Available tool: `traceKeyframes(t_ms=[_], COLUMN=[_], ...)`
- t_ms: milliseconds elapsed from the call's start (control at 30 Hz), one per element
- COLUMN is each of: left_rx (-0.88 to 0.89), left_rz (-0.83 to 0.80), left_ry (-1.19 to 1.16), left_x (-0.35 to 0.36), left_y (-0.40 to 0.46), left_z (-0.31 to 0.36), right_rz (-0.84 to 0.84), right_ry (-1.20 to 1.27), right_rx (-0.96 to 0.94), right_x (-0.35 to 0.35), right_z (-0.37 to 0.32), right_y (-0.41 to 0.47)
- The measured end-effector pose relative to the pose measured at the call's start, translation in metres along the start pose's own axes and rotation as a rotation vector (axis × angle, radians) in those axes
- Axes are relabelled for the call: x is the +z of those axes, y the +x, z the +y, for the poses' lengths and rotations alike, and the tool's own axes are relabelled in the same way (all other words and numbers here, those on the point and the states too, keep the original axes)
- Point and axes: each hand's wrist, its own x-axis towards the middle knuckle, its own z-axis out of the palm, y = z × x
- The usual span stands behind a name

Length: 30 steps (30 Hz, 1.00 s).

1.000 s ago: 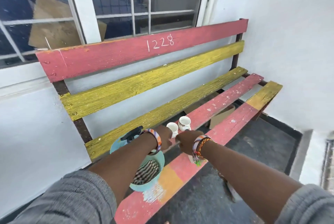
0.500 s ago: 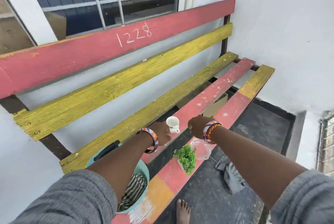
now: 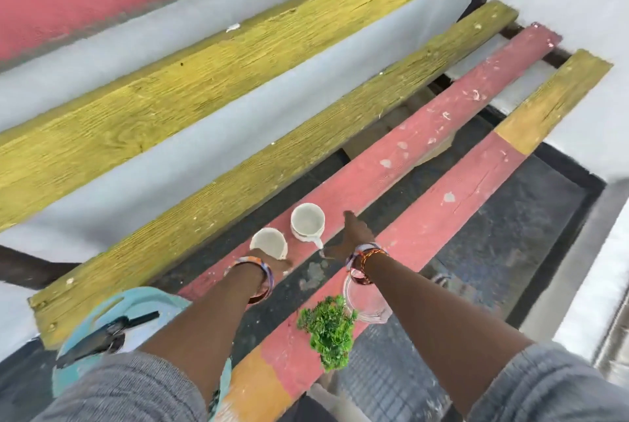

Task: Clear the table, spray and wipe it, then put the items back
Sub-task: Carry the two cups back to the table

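Two white cups (image 3: 306, 222) sit mid-frame on the red slat of the bench (image 3: 425, 128). Left hand (image 3: 277, 263) grips the nearer cup (image 3: 269, 243); right hand (image 3: 350, 234) lies flat, fingers (image 3: 349, 217) released, beside the farther one. Best set each down squarely on the slat, clear of the gaps.

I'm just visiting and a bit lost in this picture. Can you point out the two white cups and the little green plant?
Farther white cup (image 3: 307, 221): head view, on its inside.
Nearer white cup (image 3: 267, 242): head view, on its inside.
Green plant (image 3: 328, 329): head view, on the middle of its leaves.
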Motion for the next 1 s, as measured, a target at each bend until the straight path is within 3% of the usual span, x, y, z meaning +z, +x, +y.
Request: traceKeyframes(t_ms=[67, 133, 200, 333, 533, 733, 1000], left_rx=[-0.058, -0.094, -0.058, -0.053, 0.075, 0.270, 0.579], left_rz=[-0.017, 0.088, 0.171, 0.186, 0.233, 0.273, 0.429], left_ry=[-0.124, -0.219, -0.131, 0.015, 0.005, 0.040, 0.031], left_x=[-0.001, 0.007, 0.002, 0.004, 0.002, -0.039, -0.117], left_y=[-0.022, -0.022, -0.023, -0.020, -0.037, -0.100, -0.215], left_z=[0.013, 0.019, 0.024, 0.025, 0.014, -0.004, -0.049], right_rz=[0.014, -0.017, -0.041, -0.006, 0.126, 0.284, 0.566], right_ry=[-0.032, -0.106, -0.181, -0.287, -0.359, -0.316, 0.007], right_rx=[-0.037, -0.116, -0.190, -0.280, -0.290, -0.254, -0.354], right_x=[0.006, 0.012, 0.017, 0.025, 0.020, 0.012, 0.005], right_z=[-0.005, -0.010, -0.015, -0.022, -0.020, -0.031, -0.072], right_y=[0.011, 0.020, 0.027, 0.038, 0.014, -0.062, -0.203])
